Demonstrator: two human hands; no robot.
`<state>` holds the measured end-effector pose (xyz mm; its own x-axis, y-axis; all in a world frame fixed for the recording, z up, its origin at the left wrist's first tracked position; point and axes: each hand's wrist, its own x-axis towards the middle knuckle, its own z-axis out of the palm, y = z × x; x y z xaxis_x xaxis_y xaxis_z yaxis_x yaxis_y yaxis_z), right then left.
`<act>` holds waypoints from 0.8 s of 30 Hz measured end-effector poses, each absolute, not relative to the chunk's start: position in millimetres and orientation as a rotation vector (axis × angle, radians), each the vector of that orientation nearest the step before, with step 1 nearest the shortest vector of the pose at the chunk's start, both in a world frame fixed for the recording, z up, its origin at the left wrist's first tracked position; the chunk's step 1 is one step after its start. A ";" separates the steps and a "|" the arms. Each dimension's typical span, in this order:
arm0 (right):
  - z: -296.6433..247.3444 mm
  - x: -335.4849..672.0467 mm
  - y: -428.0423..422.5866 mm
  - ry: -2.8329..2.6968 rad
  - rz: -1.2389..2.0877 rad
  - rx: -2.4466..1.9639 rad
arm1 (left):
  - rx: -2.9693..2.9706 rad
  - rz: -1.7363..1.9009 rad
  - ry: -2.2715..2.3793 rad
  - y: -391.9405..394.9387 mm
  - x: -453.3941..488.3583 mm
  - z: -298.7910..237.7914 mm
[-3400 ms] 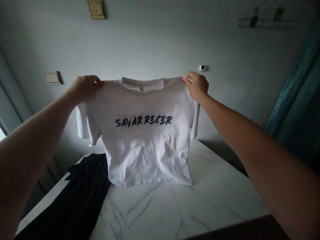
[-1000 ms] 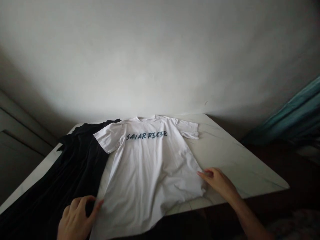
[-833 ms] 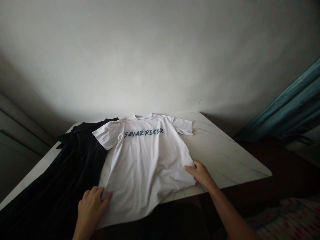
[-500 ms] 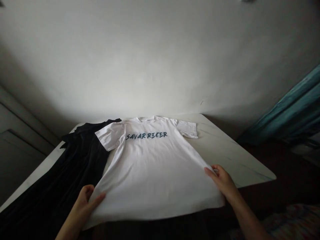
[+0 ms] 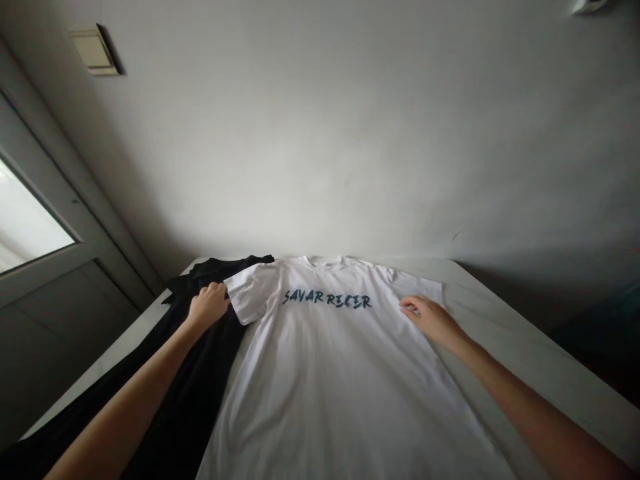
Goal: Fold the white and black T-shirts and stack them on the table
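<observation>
A white T-shirt (image 5: 345,373) with dark teal lettering lies front up and spread out, its collar toward the wall. My left hand (image 5: 209,303) is closed at the hem of its left-hand sleeve (image 5: 253,290), pinching the cloth edge. Over the shirt's right side, just below the other sleeve (image 5: 417,285), is my right hand (image 5: 427,319). Its fingers are curled together; whether cloth is between them is hidden. Beneath my left forearm, a black garment (image 5: 200,373) lies alongside, partly under the white sleeve.
The pale marbled table (image 5: 505,340) stands against a bare wall (image 5: 320,133). A grey door (image 5: 60,287) with a glass pane is at left, and a switch plate (image 5: 94,50) is on the wall above it. The table's right edge drops to a dark area.
Both hands have let go of the shirt's bottom sides and moved up to the sleeves. The shirt's lower part has dropped flatter. My view has tilted up and turned left.
</observation>
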<state>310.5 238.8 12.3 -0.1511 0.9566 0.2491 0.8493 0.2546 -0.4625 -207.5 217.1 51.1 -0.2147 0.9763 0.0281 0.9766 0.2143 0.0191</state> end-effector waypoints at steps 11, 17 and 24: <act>-0.1 -6.0 377.3 -2.417 0.652 -0.954 | -2.078 -0.180 -2.378 258.8 -184.3 -34.0; -12.4 -70.0 413.2 -2.340 0.738 -0.894 | -2.396 -0.811 -1.836 316.8 -198.2 -14.1; -45.5 -22.4 430.4 -1.821 0.787 -1.045 | -2.278 -0.716 -1.916 361.0 -184.8 -29.4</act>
<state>-22.4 430.4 -45.5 -0.2697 0.8887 0.3707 0.3393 0.4480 -0.8272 -184.8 361.0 -29.4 0.1087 0.9113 0.3972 0.9484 -0.2148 0.2332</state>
